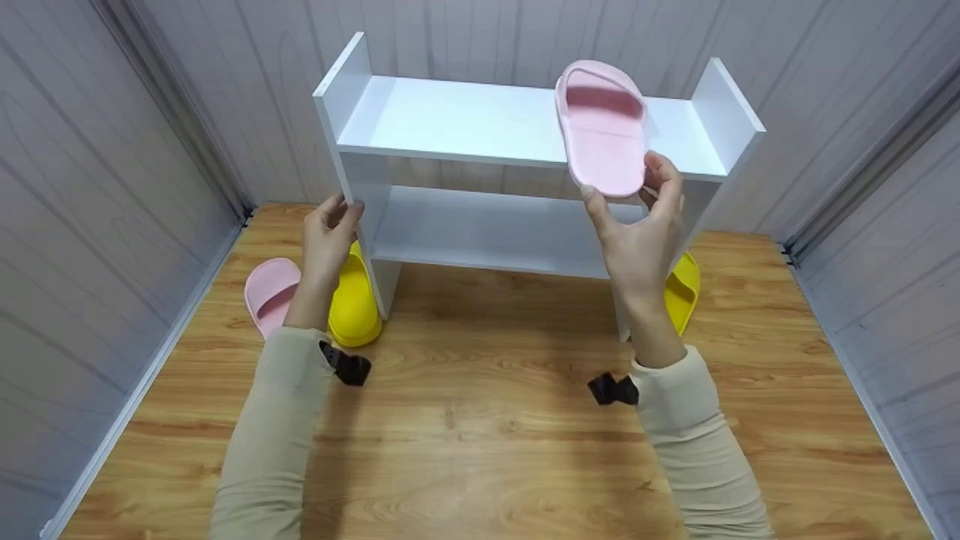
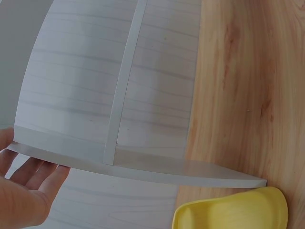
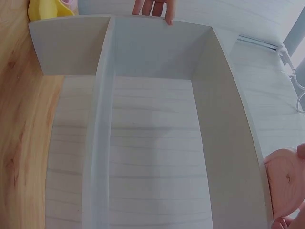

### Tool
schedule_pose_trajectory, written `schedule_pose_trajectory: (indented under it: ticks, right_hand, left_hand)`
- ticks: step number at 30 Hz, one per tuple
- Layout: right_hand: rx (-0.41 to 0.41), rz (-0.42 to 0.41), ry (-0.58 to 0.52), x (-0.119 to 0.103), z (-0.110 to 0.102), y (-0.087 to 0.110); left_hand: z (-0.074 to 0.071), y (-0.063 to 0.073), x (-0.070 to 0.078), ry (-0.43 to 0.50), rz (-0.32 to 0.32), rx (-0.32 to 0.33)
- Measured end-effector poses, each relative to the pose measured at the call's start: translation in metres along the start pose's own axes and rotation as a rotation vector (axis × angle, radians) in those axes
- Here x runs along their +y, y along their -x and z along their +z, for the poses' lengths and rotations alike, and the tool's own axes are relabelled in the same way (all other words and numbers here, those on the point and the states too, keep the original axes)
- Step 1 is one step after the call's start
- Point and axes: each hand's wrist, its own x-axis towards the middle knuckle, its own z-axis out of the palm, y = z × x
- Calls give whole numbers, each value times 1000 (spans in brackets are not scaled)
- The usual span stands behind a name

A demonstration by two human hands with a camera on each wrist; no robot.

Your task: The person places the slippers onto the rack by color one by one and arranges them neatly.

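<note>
My right hand (image 1: 643, 244) pinches a pink slipper (image 1: 606, 154) by its heel end, thumb on one side and fingers on the other. The slipper tilts toe-up and overlaps the right part of the white shelf's top board (image 1: 457, 120). In the right wrist view the slipper's sole (image 3: 286, 183) shows close beside that board. My left hand (image 1: 324, 240) grips the front edge of the shelf's left side panel, with the thumb (image 2: 5, 138) on the inner side and the fingers (image 2: 52, 183) outside.
A yellow slipper (image 1: 354, 311) stands on the wooden floor (image 1: 480, 420) against the left panel, with another pink slipper (image 1: 271, 289) left of it. Past the right panel lies a second yellow slipper (image 1: 681, 292), partly hidden by my wrist. Walls (image 1: 67, 225) close in the sides and back.
</note>
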Motion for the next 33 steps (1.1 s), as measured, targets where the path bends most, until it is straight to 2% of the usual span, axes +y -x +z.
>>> schedule_pose_trajectory:
  ticks: [4, 10, 16, 21, 27, 29, 33]
  right_hand:
    - [-2, 12, 25, 0, 3, -1]
    - [-7, 8, 30, 0, 5, -2]
    - [-17, 17, 53, -2, 5, -2]
    - [-6, 2, 22, -3, -1, -4]
    - [11, -122, -47, 3, -10, -7]
    - [7, -178, -88, 7, -14, -8]
    - [-5, -240, -185, 18, -24, -10]
  left_hand:
    - [0, 0, -1, 14, 14, -2]
    - [-2, -1, -1, -20, -5, 5]
    - [-3, 0, 1, -16, -20, -4]
    - [-3, 0, 2, 1, -12, -11]
    - [-2, 0, 1, 5, -10, -5]
    - [-2, 0, 1, 7, -5, 0]
    - [-2, 0, 1, 15, 0, -2]
